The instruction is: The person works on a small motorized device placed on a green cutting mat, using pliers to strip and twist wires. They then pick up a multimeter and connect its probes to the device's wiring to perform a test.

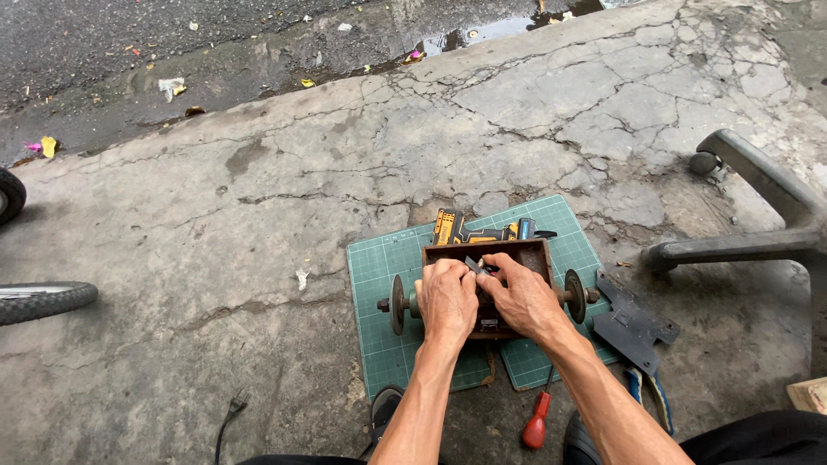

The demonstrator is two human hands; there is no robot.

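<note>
Both hands work inside a rusty brown open-topped housing (527, 255) that sits on a green cutting mat (383, 267) laid directly on cracked concrete floor (258, 215). The left hand (446, 297) rests curled over the near rim; whether its grip closes on anything cannot be told, the fingers being hidden from this angle. The right hand (522, 297) reaches in beside it, fingertips pinched narrowly on a small dark part (475, 264) at the middle of the box. A shaft runs through the housing, with a disc on the left end (398, 304) and another on the right end (575, 295). A yellow-and-black cordless drill (469, 229) lies just behind the housing, touching or nearly so. A dark flat metal plate (631, 323) lies off the mat to the right, a red-handled screwdriver (538, 424) near the right forearm, and pliers with blue-and-yellow handles (648, 392) beside it. Risks, as judged: the pinched part is small and could slip into the housing or roll into the floor cracks; rusted edges may cut the fingers; the housing rests on its shaft and could rock under uneven pressure.
</note>
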